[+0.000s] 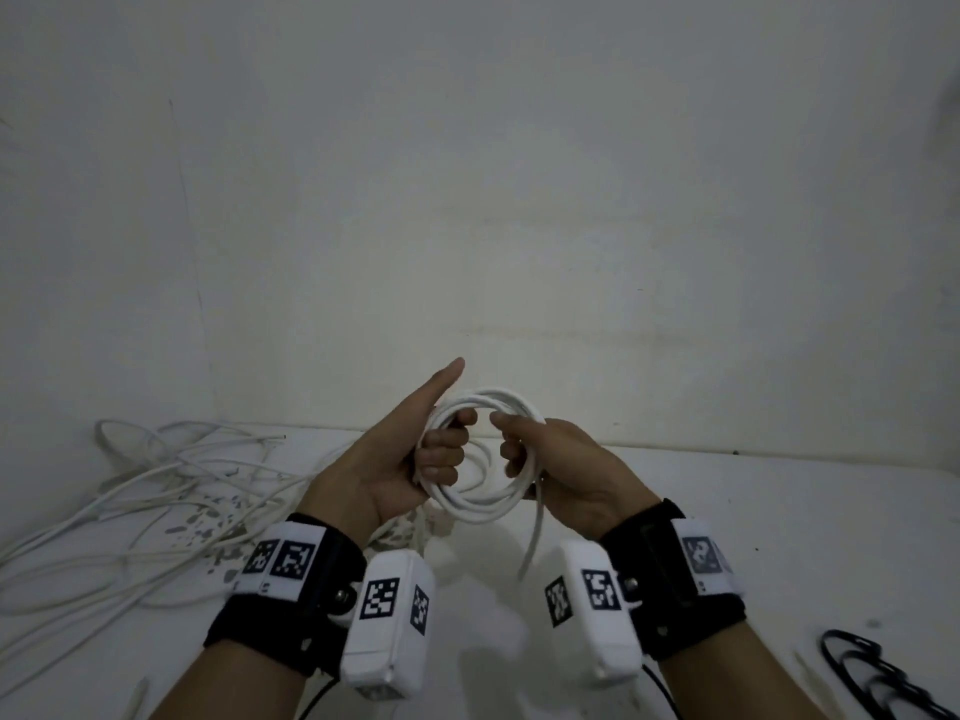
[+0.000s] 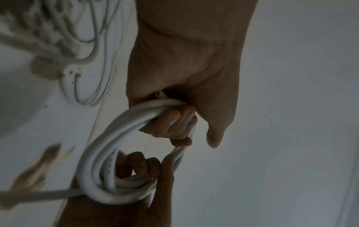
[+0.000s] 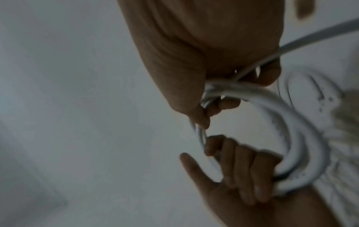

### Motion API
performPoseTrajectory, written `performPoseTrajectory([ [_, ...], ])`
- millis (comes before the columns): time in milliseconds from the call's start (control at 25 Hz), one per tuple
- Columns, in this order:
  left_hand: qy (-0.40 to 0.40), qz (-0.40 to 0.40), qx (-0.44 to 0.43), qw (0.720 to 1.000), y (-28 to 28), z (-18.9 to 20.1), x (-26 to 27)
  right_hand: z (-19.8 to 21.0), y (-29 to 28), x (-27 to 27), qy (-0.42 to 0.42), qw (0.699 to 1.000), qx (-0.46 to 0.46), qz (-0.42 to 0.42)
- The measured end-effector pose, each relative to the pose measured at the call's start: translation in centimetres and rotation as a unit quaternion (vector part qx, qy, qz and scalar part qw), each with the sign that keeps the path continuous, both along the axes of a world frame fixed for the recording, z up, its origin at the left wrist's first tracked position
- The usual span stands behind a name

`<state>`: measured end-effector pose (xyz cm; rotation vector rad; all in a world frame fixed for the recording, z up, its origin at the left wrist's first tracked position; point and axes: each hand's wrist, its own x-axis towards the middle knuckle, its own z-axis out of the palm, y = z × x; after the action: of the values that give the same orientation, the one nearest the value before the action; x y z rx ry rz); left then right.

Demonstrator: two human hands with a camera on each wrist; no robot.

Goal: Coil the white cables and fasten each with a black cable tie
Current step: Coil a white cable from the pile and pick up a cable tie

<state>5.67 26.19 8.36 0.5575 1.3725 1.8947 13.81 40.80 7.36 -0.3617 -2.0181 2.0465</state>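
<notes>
Coil (image 1: 480,454) gripped both sides; L hand (image 1: 400,454) & R hand (image 1: 558,465) fingers (image 1: 441,452) thru loop

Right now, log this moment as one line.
stage: coiling | left hand: grips white coil | right hand: grips coil, tail loose | black cable ties: on table, untouched

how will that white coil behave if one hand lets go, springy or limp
Probably springy: the white coil keeps round loops only while the left hand and right hand grip it. Its loose tail hangs in a gentle curve, so it looks semi-stiff and may unwind.
</notes>
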Motion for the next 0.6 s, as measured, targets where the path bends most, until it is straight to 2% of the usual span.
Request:
performPoseTrajectory([
  [80,-0.05,-0.031,0.061,0.996,-0.1,0.0,0.0,0.6,-0.1,-0.2,0.014,0.994,-0.108,0.002],
  [240,-0.081,-0.044,0.104,0.99,0.1,-0.5,0.5,1.3,-0.1,0.0,0.044,0.978,-0.202,-0.017],
  [320,-0.072,-0.032,0.105,0.991,0.4,-0.5,0.6,1.5,-0.2,0.2,0.05,0.969,-0.243,-0.017],
  [480,-0.041,-0.009,0.072,0.996,0.5,-0.5,0.7,2.1,0.0,0.7,0.027,0.963,-0.268,0.015],
  [600,-0.06,-0.012,0.054,0.997,0.4,-0.8,0.5,2.3,0.3,1.4,-0.002,0.948,-0.317,0.042],
])
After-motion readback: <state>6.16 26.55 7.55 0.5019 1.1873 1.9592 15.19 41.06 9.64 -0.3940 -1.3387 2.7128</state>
